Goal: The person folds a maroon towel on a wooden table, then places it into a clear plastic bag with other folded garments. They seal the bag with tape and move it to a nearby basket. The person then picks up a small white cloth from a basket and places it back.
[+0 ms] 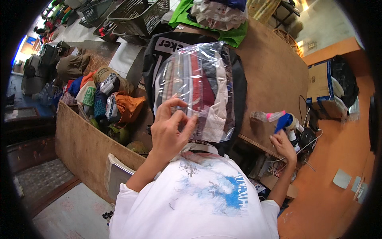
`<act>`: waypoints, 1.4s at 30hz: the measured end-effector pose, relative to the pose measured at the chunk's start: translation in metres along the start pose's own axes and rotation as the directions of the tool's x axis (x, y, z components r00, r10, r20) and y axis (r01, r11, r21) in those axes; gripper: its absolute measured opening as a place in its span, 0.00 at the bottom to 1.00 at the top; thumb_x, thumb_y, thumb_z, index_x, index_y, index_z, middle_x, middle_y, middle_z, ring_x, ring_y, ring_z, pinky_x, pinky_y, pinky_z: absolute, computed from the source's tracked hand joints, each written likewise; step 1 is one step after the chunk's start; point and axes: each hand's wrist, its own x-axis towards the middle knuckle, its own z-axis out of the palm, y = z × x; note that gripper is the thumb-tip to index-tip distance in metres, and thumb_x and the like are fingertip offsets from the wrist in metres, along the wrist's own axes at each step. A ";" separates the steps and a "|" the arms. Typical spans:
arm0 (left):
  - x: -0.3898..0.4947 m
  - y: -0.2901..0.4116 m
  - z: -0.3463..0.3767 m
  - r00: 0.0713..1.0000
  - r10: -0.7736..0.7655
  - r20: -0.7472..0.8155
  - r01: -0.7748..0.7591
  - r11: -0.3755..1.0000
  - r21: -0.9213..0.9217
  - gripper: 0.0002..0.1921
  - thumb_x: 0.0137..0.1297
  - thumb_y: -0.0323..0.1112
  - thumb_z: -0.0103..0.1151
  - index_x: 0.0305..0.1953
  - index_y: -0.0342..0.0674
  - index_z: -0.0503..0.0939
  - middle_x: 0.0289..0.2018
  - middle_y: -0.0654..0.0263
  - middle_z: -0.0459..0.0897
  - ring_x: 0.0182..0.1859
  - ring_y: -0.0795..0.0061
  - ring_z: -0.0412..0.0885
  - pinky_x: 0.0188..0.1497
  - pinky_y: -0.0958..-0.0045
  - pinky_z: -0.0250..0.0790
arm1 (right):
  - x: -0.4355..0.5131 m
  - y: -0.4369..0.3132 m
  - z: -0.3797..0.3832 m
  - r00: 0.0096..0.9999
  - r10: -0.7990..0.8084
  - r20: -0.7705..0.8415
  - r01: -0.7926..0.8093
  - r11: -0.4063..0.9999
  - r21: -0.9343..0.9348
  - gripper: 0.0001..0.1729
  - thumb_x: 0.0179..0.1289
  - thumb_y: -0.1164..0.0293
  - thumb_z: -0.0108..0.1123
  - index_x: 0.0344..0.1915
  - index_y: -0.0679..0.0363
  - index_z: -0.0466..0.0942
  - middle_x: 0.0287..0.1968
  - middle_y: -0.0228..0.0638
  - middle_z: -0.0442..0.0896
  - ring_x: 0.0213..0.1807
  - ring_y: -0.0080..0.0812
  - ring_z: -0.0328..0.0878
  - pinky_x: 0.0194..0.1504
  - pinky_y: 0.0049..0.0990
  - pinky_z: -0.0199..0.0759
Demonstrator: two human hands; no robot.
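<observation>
A clear plastic bag (195, 86) of folded clothes lies before me on a black garment or cloth (238, 89) with a white printed patch. Over the bag's near part is my left hand (171, 128), thumb and forefinger close together at the plastic; whether they pinch it is hard to tell. To the right, past the wooden table's edge, my right hand (282, 145) is closed on the end of a blue tape dispenser or similar blue tool (283, 122). A roll of tape (294, 122) is beside it. A clear bottle with a pink band (267, 116) lies on the table nearby.
The wooden table (268, 68) carries a pile of clothes on green cloth (219, 18) at the far side. Bagged goods (125, 104) crowd the left behind a plywood panel (89, 143). A taped cardboard box (320, 83) and cables are at right. A person (71, 64) crouches far left.
</observation>
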 end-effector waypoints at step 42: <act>0.118 -0.201 0.120 0.758 -0.143 0.636 0.607 0.512 -0.608 0.37 0.68 0.64 0.25 0.57 0.35 0.68 0.49 0.49 0.76 0.51 0.58 0.75 0.60 0.66 0.59 | 0.083 -0.132 0.239 0.971 0.080 -0.224 0.212 0.144 0.967 0.41 0.50 0.60 0.61 0.62 0.59 0.56 0.56 0.39 0.65 0.57 0.35 0.64 0.57 0.34 0.61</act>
